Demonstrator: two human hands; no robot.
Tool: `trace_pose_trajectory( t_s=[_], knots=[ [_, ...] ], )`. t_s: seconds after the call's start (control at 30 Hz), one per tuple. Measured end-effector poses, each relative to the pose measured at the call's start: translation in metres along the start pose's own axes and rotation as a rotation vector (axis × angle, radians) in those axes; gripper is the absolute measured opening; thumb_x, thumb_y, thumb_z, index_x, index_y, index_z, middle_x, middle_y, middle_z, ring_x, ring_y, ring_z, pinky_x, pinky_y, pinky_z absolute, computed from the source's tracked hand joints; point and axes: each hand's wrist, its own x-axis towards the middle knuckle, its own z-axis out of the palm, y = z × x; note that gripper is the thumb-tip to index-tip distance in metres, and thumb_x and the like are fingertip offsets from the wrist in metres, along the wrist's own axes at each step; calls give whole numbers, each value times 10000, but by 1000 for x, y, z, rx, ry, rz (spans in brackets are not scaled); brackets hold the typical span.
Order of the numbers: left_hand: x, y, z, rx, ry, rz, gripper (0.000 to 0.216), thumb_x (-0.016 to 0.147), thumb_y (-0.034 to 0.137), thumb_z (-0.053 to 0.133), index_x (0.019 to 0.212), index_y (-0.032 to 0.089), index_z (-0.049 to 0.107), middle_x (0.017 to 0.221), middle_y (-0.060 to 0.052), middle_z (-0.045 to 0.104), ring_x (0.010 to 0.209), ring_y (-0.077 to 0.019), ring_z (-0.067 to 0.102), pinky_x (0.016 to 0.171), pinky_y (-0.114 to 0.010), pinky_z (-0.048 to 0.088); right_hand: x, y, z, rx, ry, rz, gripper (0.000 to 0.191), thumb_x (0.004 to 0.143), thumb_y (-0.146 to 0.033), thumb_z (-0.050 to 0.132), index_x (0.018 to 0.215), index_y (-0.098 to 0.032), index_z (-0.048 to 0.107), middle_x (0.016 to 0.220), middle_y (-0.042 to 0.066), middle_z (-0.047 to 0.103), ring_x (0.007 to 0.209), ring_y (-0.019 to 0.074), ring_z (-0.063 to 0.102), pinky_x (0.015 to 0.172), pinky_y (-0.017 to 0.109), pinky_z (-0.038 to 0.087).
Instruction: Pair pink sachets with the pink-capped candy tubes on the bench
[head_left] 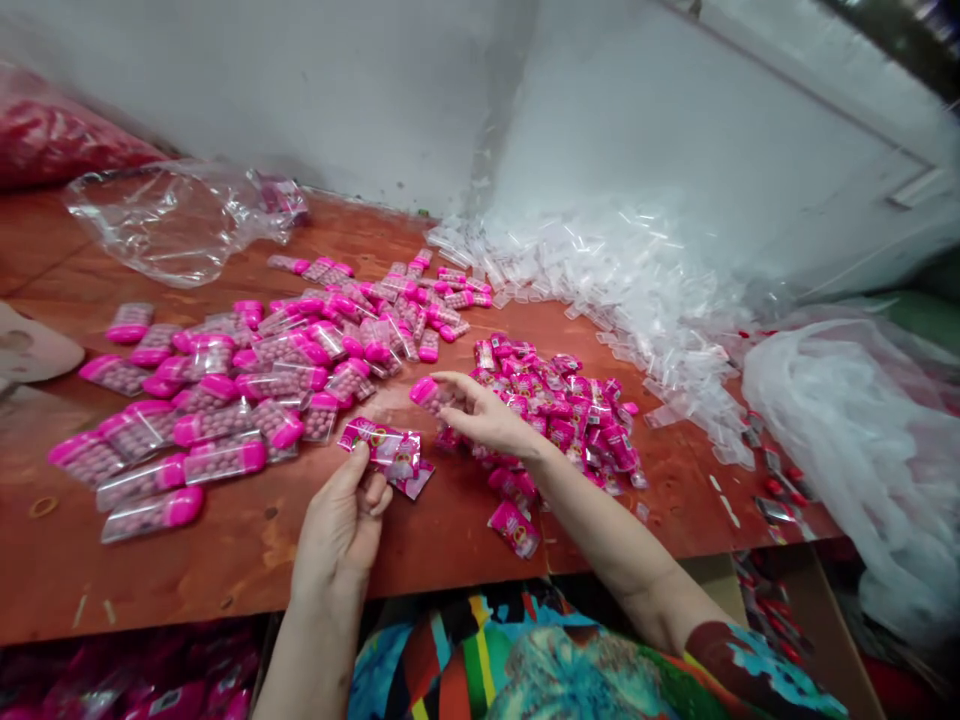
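Observation:
My left hand (343, 520) pinches a small pink printed packet (382, 447) just above the brown table (450, 530), with another packet lying under it. My right hand (480, 415) reaches left and grips a pink-capped clear candy tube (429, 393) between thumb and fingers. A heap of pink printed packets (562, 410) lies right beside my right hand. Several bagged pink-capped tubes (225, 390) are spread over the table's left and middle.
A pile of small empty clear bags (637, 290) runs along the wall at back right. A crumpled clear plastic bag (172, 225) lies at back left. A large white plastic sack (862, 440) sits at right. More pink goods (150, 690) show below the table edge.

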Motion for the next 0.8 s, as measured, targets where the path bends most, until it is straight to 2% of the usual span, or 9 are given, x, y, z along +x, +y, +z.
trace_pose_trajectory(
  t_s=[0.17, 0.33, 0.43, 0.5, 0.57, 0.6, 0.7, 0.73, 0.8],
  knots=[
    [-12, -9, -6, -26, 16, 14, 408, 1072, 18, 836, 784, 189, 602, 627, 96, 517, 412, -26, 343, 370, -142, 272, -45, 10, 28, 205, 0, 33, 637, 1023, -335, 911, 1619, -315, 688, 1184, 31, 810, 951, 200, 761, 784, 316, 649],
    [-18, -17, -9, -8, 5, 44, 412, 1002, 48, 933, 788, 190, 611, 646, 101, 537, 418, -19, 321, 373, -149, 257, -65, 18, 45, 483, -33, 159, 789, 972, -471, 996, 1660, -302, 649, 1061, -7, 797, 796, 176, 735, 669, 292, 618],
    [-17, -26, -11, 6, -27, 54, 396, 974, 88, 974, 798, 193, 635, 660, 92, 561, 428, -22, 321, 379, -160, 267, -75, 26, 51, 538, -35, 187, 860, 926, -505, 1058, 1648, -262, 658, 921, -43, 755, 723, 164, 678, 667, 288, 594],
    [-14, -33, -16, 36, -46, 76, 398, 934, 148, 1033, 809, 199, 658, 676, 81, 583, 443, -31, 335, 392, -174, 280, -83, 29, 50, 506, -36, 199, 896, 919, -547, 1071, 1663, -247, 672, 897, -48, 746, 692, 161, 643, 666, 293, 580],
    [-10, -39, -23, 83, -57, 125, 434, 884, 223, 1090, 798, 208, 664, 688, 70, 594, 461, -42, 349, 412, -195, 293, -90, 27, 45, 377, -8, 189, 839, 948, -570, 1050, 1647, -240, 724, 984, -9, 803, 748, 176, 684, 732, 316, 615],
    [-9, -41, -27, 115, -58, 172, 458, 863, 268, 1111, 784, 213, 663, 683, 69, 583, 473, -51, 362, 427, -205, 303, -93, 23, 40, 262, 5, 168, 759, 981, -561, 1027, 1616, -236, 765, 1076, 25, 846, 834, 197, 742, 813, 339, 651],
    [-11, -50, -32, 265, -28, 425, 504, 866, 430, 1103, 729, 224, 663, 639, 67, 533, 522, -88, 411, 476, -229, 318, -97, 4, 27, -257, -44, 75, 354, 1150, -429, 878, 1427, -209, 897, 1320, 114, 913, 1189, 271, 849, 1112, 408, 667],
    [-14, -53, -30, 336, -15, 543, 517, 895, 478, 1070, 707, 227, 658, 626, 63, 521, 547, -102, 427, 497, -236, 328, -97, -3, 25, -446, -93, 51, 245, 1185, -356, 827, 1336, -192, 927, 1307, 131, 923, 1232, 281, 856, 1148, 414, 665],
    [-24, -59, -19, 495, -33, 781, 529, 969, 517, 987, 677, 234, 649, 639, 45, 539, 612, -128, 474, 557, -253, 393, -93, -15, 28, -728, -167, 20, 173, 1176, -211, 790, 1128, -156, 947, 1112, 125, 924, 1123, 257, 873, 1084, 369, 704]
  ],
)
